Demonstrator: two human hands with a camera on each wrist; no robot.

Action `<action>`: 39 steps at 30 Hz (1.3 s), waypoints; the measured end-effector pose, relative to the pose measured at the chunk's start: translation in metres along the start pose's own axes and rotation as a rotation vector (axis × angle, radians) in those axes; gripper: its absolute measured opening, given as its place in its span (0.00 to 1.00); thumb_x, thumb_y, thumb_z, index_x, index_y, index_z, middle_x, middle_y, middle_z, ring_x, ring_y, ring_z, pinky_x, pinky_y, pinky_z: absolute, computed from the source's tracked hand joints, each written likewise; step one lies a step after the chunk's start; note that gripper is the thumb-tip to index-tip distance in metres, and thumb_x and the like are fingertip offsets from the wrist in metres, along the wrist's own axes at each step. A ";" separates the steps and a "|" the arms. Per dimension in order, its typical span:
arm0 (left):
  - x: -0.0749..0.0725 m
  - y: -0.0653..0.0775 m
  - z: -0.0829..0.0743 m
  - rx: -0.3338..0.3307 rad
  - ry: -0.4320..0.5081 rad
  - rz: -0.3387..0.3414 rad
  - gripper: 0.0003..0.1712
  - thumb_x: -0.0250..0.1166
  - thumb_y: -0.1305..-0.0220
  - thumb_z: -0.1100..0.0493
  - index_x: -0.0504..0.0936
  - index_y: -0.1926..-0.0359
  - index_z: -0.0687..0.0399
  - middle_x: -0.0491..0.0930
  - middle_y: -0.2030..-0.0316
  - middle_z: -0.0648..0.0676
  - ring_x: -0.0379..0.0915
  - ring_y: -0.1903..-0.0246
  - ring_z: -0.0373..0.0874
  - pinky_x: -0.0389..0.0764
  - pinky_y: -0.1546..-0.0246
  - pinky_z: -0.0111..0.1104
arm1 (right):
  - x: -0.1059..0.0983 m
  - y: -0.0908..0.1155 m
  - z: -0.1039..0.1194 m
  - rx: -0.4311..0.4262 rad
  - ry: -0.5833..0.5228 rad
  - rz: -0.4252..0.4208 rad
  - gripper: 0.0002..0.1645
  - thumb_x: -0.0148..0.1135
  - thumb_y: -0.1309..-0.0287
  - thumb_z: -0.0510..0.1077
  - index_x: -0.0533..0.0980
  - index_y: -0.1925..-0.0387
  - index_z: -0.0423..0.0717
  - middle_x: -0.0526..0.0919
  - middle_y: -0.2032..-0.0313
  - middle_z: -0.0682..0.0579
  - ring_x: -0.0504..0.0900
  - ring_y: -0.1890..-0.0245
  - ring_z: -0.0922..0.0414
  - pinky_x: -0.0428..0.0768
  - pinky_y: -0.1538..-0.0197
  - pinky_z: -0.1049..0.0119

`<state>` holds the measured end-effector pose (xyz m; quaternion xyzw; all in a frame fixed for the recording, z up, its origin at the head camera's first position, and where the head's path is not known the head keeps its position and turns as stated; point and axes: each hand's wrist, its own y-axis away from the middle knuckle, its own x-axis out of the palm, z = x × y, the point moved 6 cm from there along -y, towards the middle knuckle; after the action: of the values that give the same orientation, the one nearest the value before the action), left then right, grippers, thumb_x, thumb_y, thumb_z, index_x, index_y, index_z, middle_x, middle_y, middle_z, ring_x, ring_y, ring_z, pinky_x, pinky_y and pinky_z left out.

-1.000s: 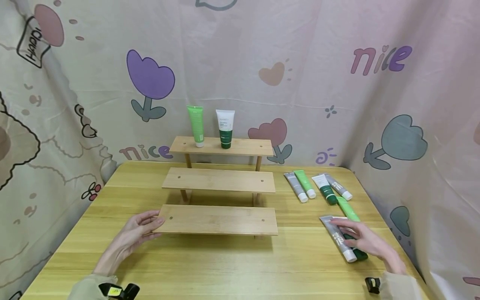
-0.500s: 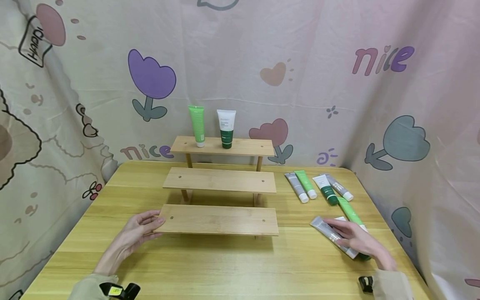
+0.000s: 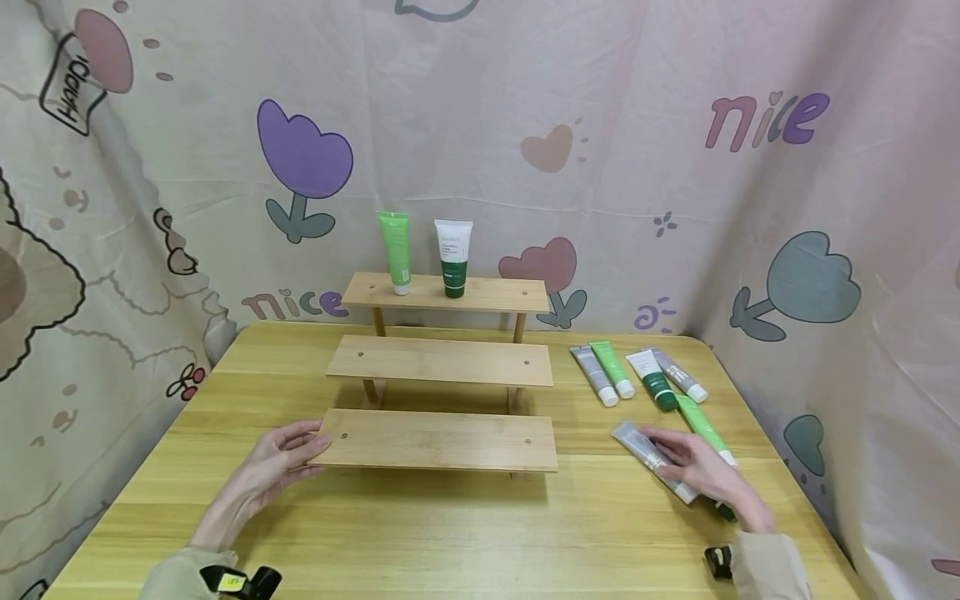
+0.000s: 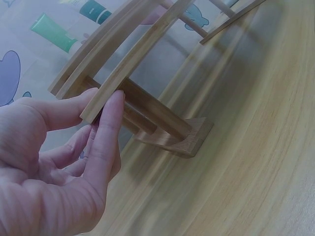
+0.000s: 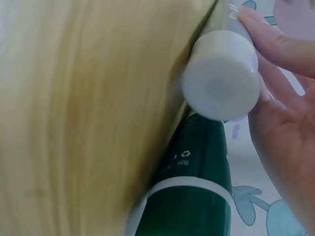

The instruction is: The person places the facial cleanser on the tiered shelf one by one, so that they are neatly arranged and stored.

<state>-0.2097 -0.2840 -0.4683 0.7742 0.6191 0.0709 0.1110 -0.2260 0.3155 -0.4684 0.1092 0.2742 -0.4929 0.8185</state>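
My left hand point(image 3: 264, 473) pinches the left end of the lowest board point(image 3: 442, 442) of a three-step wooden display rack, thumb above and fingers below in the left wrist view. To the right of the rack, my right hand point(image 3: 708, 475) grips a grey squeeze tube point(image 3: 643, 450) with a white cap point(image 5: 221, 73). The hand hides part of this tube. Beneath it lies a white and dark green tube point(image 5: 197, 152), mostly covered in the head view. On the top board point(image 3: 495, 292) stand a bright green tube point(image 3: 395, 250) and a white and dark green tube point(image 3: 453, 258), both cap down.
Behind the right hand several tubes lie on the wooden table point(image 3: 480, 542): a grey one point(image 3: 595, 377) beside a green one point(image 3: 612, 369), a white and green one point(image 3: 652, 379) against another grey one point(image 3: 681, 375), and a green one point(image 3: 703, 427). A printed curtain point(image 3: 637, 167) hangs behind.
My right hand has taken hold of the grey tube and shifted it left, turning it a little off the dark green tube. The left hand has stayed on the board.
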 end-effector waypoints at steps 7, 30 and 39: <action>-0.001 -0.001 0.001 0.005 0.004 0.003 0.45 0.59 0.25 0.59 0.41 0.24 0.77 0.76 0.54 0.43 0.79 0.55 0.32 0.88 0.50 0.29 | -0.008 0.007 0.000 0.061 0.067 -0.089 0.37 0.73 0.48 0.34 0.70 0.37 0.23 0.72 0.39 0.22 0.71 0.43 0.82 0.75 0.42 0.89; -0.001 -0.002 0.002 -0.002 0.013 -0.010 0.45 0.59 0.25 0.59 0.42 0.25 0.77 0.76 0.55 0.43 0.78 0.56 0.32 0.89 0.50 0.29 | -0.011 0.009 0.002 0.121 0.271 -0.059 0.37 0.77 0.53 0.39 0.75 0.41 0.27 0.85 0.52 0.35 0.77 0.61 0.72 0.86 0.59 0.73; 0.000 -0.001 0.002 -0.002 0.006 -0.007 0.45 0.59 0.25 0.58 0.42 0.24 0.76 0.77 0.54 0.43 0.78 0.55 0.31 0.88 0.49 0.30 | -0.007 0.006 -0.006 0.218 0.260 -0.059 0.37 0.78 0.53 0.39 0.75 0.42 0.28 0.86 0.55 0.41 0.77 0.63 0.72 0.85 0.60 0.73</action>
<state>-0.2099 -0.2844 -0.4702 0.7718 0.6219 0.0735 0.1103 -0.2256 0.3260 -0.4700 0.2518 0.3258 -0.5252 0.7447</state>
